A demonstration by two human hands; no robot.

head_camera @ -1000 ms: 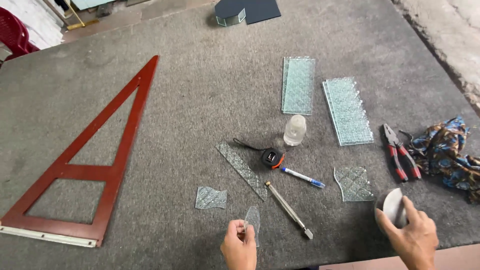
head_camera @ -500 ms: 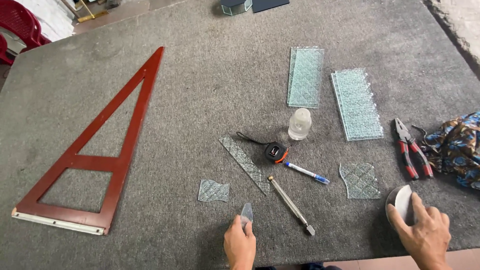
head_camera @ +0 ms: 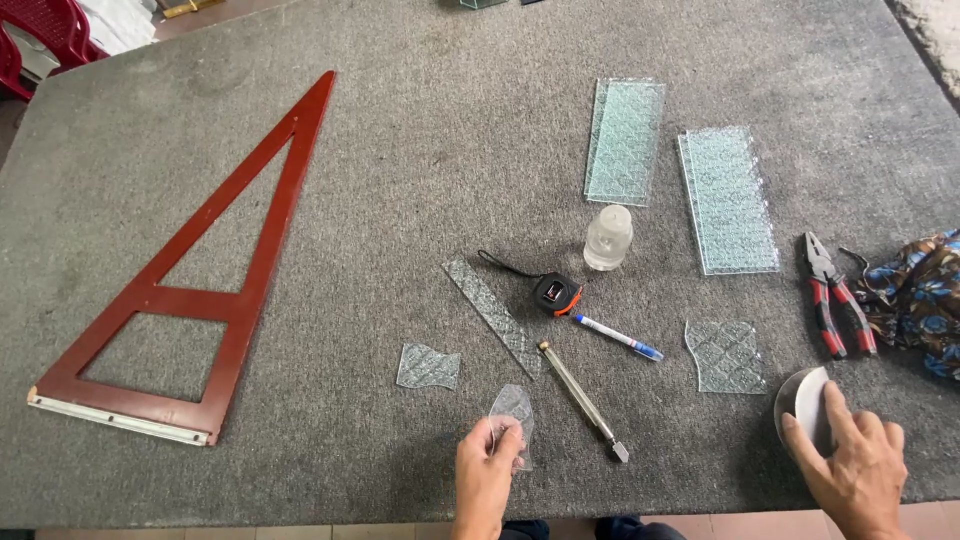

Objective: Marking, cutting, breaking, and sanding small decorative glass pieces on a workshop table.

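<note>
A: What's each hand doing right now?

B: The left hand (head_camera: 487,472), at the near edge of the grey felt-covered table (head_camera: 420,180), pinches a small curved shard of patterned glass (head_camera: 514,410) between thumb and fingertips, its lower end in the grip. The right hand (head_camera: 850,470), near the near right corner, lies with fingers spread over a rounded white disc (head_camera: 803,400) that looks like a grinding stone, though I can't tell for sure.

A: What's around them?

B: Just right of the shard lies a glass cutter (head_camera: 582,398), angled toward the near edge. Beyond it are a narrow glass strip (head_camera: 492,314), a tape measure (head_camera: 555,293), a blue-capped marker (head_camera: 618,337) and a small clear bottle (head_camera: 607,238). A wavy offcut (head_camera: 428,367) sits to the left, and another curved piece (head_camera: 727,356) lies beside the disc. Two rectangular patterned panes (head_camera: 624,140) (head_camera: 728,198) lie farther back, red-handled pliers (head_camera: 832,295) and a patterned cloth (head_camera: 915,290) by the right edge, and a red wooden triangle square (head_camera: 190,290) on the left.

A: What could go wrong?

B: I'd judge the bare fingers are the weak point: the shard's cut edges could slice skin if the pinch tightens or slips. It's thin, so squeezing could snap it. The shard is also close to the near edge, so a fumble could drop it off the table.
</note>
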